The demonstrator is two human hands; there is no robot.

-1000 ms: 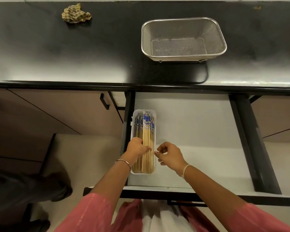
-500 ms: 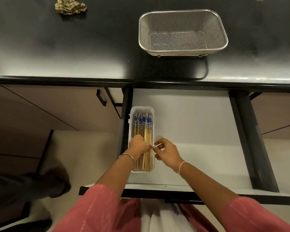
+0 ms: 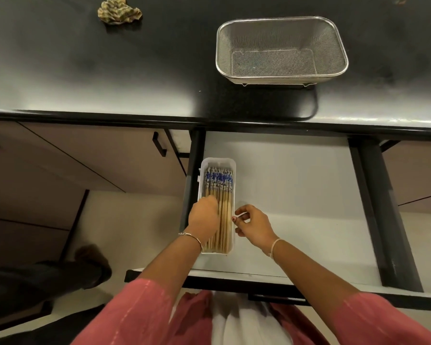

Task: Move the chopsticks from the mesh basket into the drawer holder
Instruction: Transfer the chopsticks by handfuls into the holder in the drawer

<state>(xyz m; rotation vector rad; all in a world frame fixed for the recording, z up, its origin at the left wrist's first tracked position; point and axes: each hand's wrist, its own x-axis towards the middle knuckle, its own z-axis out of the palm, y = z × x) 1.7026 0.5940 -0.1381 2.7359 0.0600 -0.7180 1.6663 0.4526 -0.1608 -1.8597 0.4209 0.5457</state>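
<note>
Left hand [image 3: 204, 216] curled knuckles-up, pressing pale wooden chopsticks with blue-patterned tops [image 3: 222, 195] inside narrow white plastic holder [image 3: 218, 162]. Right hand [image 3: 255, 226] just right of holder, fingers loosely bent, holding nothing.

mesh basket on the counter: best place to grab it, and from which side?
Probably the near long rim of the mesh basket, from the drawer side. It sits upright and looks empty, the wire rim flares outward, and nothing stands between it and the counter edge.

One mesh basket [image 3: 281, 49], one crumpled cloth [image 3: 118, 13], one white holder [image 3: 217, 162], two hands, one open drawer [image 3: 296, 185]. The chopsticks [image 3: 219, 185] are about ten; exact count unclear.
</note>
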